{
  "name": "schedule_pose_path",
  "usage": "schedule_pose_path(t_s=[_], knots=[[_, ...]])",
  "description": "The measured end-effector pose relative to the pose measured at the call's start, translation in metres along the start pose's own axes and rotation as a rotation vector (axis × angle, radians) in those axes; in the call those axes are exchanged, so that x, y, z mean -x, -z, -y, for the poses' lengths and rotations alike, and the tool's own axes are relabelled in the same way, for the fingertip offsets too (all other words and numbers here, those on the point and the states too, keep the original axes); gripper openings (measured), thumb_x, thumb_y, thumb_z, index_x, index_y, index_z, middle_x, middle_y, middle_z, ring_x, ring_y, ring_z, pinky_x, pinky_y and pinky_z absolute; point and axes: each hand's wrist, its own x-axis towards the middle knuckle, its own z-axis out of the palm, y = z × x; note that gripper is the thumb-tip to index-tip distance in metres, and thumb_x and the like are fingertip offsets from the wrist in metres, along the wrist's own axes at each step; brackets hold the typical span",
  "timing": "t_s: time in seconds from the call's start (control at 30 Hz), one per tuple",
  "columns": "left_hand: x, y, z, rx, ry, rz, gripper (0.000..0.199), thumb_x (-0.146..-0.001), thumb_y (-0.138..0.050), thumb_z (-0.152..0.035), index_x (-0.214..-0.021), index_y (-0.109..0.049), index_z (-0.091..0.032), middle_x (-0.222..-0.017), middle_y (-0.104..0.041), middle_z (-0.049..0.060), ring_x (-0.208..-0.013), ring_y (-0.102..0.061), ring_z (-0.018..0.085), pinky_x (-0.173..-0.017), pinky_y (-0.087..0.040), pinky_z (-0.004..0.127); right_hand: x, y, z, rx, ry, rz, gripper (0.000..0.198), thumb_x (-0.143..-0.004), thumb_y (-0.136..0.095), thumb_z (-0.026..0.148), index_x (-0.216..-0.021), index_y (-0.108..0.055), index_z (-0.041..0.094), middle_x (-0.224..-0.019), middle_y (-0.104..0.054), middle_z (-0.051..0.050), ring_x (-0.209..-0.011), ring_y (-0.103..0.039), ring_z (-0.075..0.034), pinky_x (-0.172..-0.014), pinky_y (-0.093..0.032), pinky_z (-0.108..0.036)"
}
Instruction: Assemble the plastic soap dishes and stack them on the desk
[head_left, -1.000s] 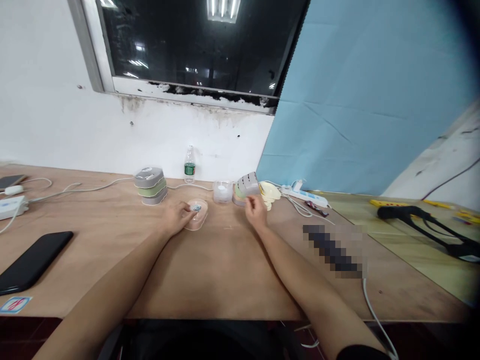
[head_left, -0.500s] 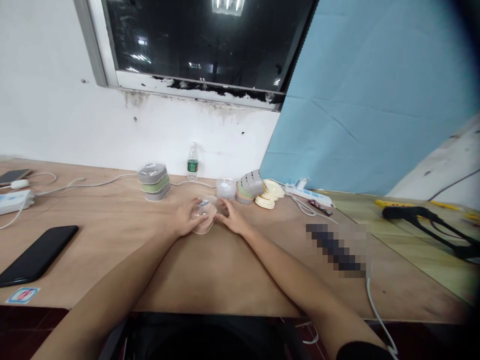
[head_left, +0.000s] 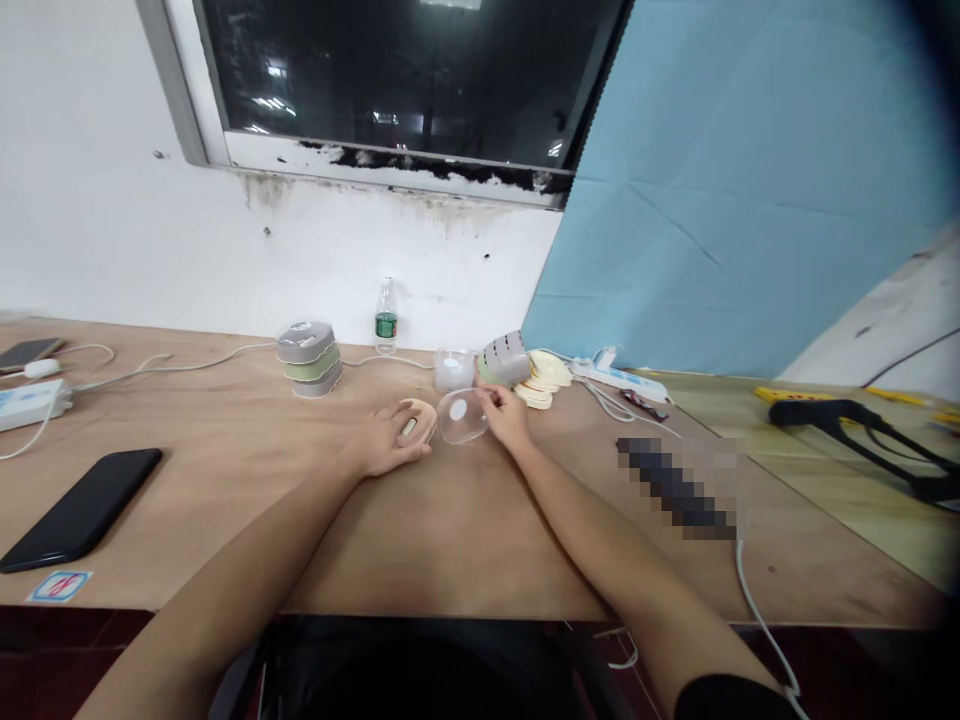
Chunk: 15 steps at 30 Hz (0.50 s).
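My left hand rests around a low pinkish-beige rounded container on the table, fingers over its near left side. A slot-like opening shows in its top, and part of it is hidden under the hand. Just to the right, my right hand pinches the right edge of a clear plastic lid with a round white spot on it. The lid is tilted and apart from the container.
Behind my hands stand clear lids, grey and green containers and cream discs. Left of them are a grey-green stack and a bottle. A phone lies left; a power strip sits back right.
The clear lid has come off the pinkish container and moved right in my right hand. My left hand stays at the container. The view has shifted slightly.
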Motion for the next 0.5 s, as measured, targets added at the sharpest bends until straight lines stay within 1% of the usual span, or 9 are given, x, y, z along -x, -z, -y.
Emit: schedule_pose_path(t_s=[0.07,0.1,0.17,0.23,0.3,0.4,0.43,0.5], knots=[[-0.001,-0.002,0.003,-0.058,0.022,0.075,0.069,-0.075,-0.057,-0.068,-0.128,-0.055,-0.023,-0.147,-0.042,0.012,-0.131,-0.043,0.035,-0.107,-0.037,0.050,-0.008,0.013,-0.024,0.046,-0.086,-0.011,0.039,-0.080,-0.058,0.052,-0.092,-0.071,0.017,-0.065,-0.063,-0.001,-0.059,-0.054,-0.016,-0.060,-0.042,-0.027],[-0.001,-0.003,0.005,-0.075,0.033,0.072,0.067,-0.074,-0.058,-0.069,-0.125,-0.058,-0.024,-0.147,-0.040,0.012,-0.132,-0.041,0.035,-0.108,-0.036,0.050,-0.011,0.020,-0.036,0.070,-0.135,-0.009,0.039,-0.078,-0.058,0.053,-0.089,-0.071,0.017,-0.066,-0.064,-0.002,-0.061,-0.055,-0.017,-0.061,-0.042,-0.027],[-0.002,-0.005,0.007,-0.094,0.040,0.015,0.062,-0.074,-0.059,-0.067,-0.118,-0.062,-0.024,-0.147,-0.039,0.011,-0.132,-0.040,0.036,-0.108,-0.035,0.051,-0.015,0.031,-0.055,0.099,-0.207,0.027,0.036,-0.077,-0.059,0.050,-0.084,-0.070,0.016,-0.070,-0.067,-0.003,-0.065,-0.058,-0.018,-0.063,-0.043,-0.028],[-0.002,-0.006,0.010,-0.091,0.067,-0.039,0.058,-0.074,-0.061,-0.066,-0.114,-0.062,-0.024,-0.144,-0.041,0.011,-0.127,-0.045,0.036,-0.105,-0.039,0.052,-0.016,0.036,-0.065,0.112,-0.224,0.073,0.031,-0.077,-0.059,0.046,-0.080,-0.070,0.017,-0.076,-0.069,-0.004,-0.070,-0.061,-0.018,-0.067,-0.044,-0.029],[-0.003,-0.008,0.011,-0.066,0.129,-0.023,0.061,-0.071,-0.062,-0.067,-0.116,-0.061,-0.024,-0.142,-0.043,0.011,-0.119,-0.053,0.036,-0.097,-0.045,0.052,-0.015,0.035,-0.065,0.130,-0.189,0.130,0.026,-0.079,-0.057,0.041,-0.079,-0.070,0.018,-0.080,-0.071,-0.004,-0.074,-0.062,-0.018,-0.071,-0.045,-0.030],[-0.003,-0.008,0.011,-0.051,0.227,0.014,0.063,-0.071,-0.063,-0.066,-0.120,-0.059,-0.025,-0.143,-0.043,0.012,-0.110,-0.059,0.036,-0.090,-0.050,0.049,-0.011,0.024,-0.051,0.143,-0.132,0.216,0.021,-0.079,-0.056,0.033,-0.085,-0.071,0.019,-0.084,-0.072,-0.004,-0.075,-0.063,-0.018,-0.072,-0.046,-0.030],[-0.003,-0.007,0.009,-0.060,0.248,-0.002,0.060,-0.073,-0.062,-0.063,-0.119,-0.059,-0.025,-0.143,-0.044,0.013,-0.109,-0.060,0.035,-0.090,-0.050,0.048,-0.009,0.019,-0.045,0.129,-0.132,0.243,0.022,-0.078,-0.055,0.028,-0.090,-0.070,0.019,-0.082,-0.072,-0.004,-0.072,-0.063,-0.018,-0.070,-0.046,-0.029],[-0.003,-0.004,0.007,-0.073,0.297,-0.068,0.053,-0.078,-0.058,-0.059,-0.117,-0.061,-0.023,-0.142,-0.046,0.013,-0.106,-0.062,0.034,-0.090,-0.049,0.045,-0.006,0.010,-0.032,0.078,-0.161,0.304,0.031,-0.076,-0.051,0.021,-0.101,-0.069,0.018,-0.069,-0.069,-0.001,-0.059,-0.060,-0.016,-0.061,-0.045,-0.027]])
